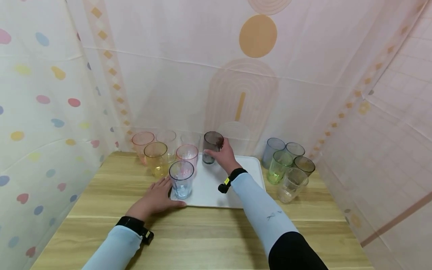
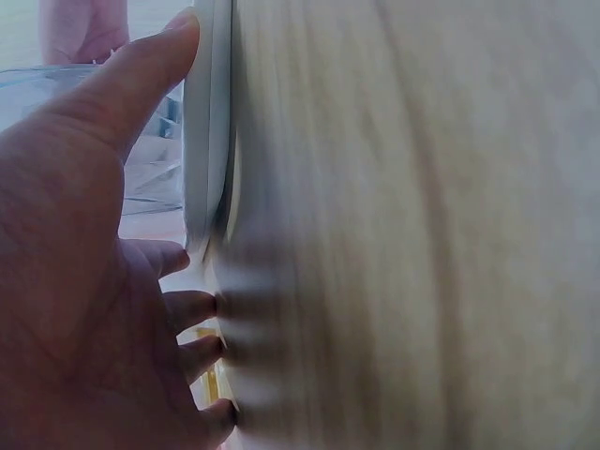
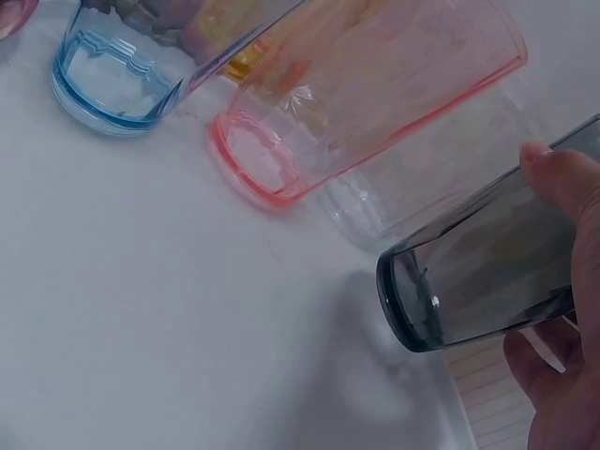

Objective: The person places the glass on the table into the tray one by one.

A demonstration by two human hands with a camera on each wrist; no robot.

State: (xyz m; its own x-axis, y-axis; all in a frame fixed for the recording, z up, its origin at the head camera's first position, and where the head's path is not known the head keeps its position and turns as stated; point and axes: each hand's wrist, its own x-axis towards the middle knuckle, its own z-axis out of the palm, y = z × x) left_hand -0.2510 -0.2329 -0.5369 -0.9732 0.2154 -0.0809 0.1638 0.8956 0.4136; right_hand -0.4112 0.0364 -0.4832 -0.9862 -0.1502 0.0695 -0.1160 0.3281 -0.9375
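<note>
My right hand (image 1: 223, 154) grips a dark grey cup (image 1: 212, 146) (image 3: 487, 272) at the far edge of the white tray (image 1: 216, 187); the right wrist view shows its base just above the tray surface (image 3: 141, 309). A blue cup (image 1: 181, 179) (image 3: 117, 66) and a pink cup (image 1: 187, 154) (image 3: 366, 103) stand on the tray's left part. My left hand (image 1: 155, 198) lies flat on the wooden table (image 1: 209, 236), thumb (image 2: 141, 66) against the tray's near-left corner (image 2: 206, 131), fingers spread.
Behind and left of the tray stand an amber cup (image 1: 156, 157), a peach cup (image 1: 142, 143) and clear cups (image 1: 167, 139). Right of the tray is a cluster of grey-blue, green and clear cups (image 1: 287, 165). Patterned curtains enclose the table on three sides.
</note>
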